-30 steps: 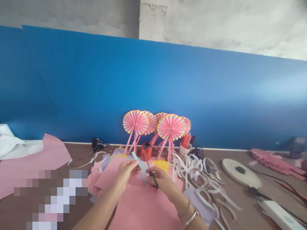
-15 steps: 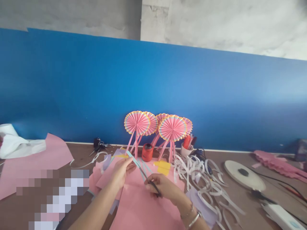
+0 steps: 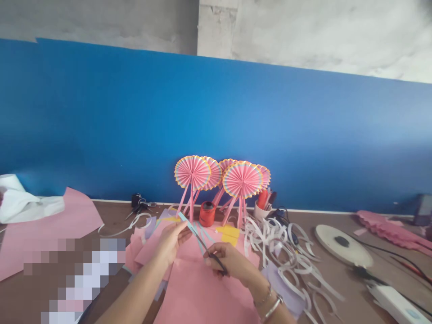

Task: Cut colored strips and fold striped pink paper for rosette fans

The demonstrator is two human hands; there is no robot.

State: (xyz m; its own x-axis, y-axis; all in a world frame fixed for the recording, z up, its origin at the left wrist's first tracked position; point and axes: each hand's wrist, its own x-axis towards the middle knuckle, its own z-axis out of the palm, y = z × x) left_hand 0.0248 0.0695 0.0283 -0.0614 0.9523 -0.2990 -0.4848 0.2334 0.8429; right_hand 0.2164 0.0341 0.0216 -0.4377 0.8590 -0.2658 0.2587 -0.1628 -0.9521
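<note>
Fingers of left hand [image 3: 172, 240] pinching blue strip [image 3: 187, 222] slanting up-left, right hand [image 3: 232, 261] gripping scissors [image 3: 212, 257], pointing up-left

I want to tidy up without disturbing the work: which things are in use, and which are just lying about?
In use: left hand, blue paper strip, right hand, scissors, pink sheet beneath them.
Lying about: paper fans, red tape roll, white paper curls, white cup, round white disc.
</note>
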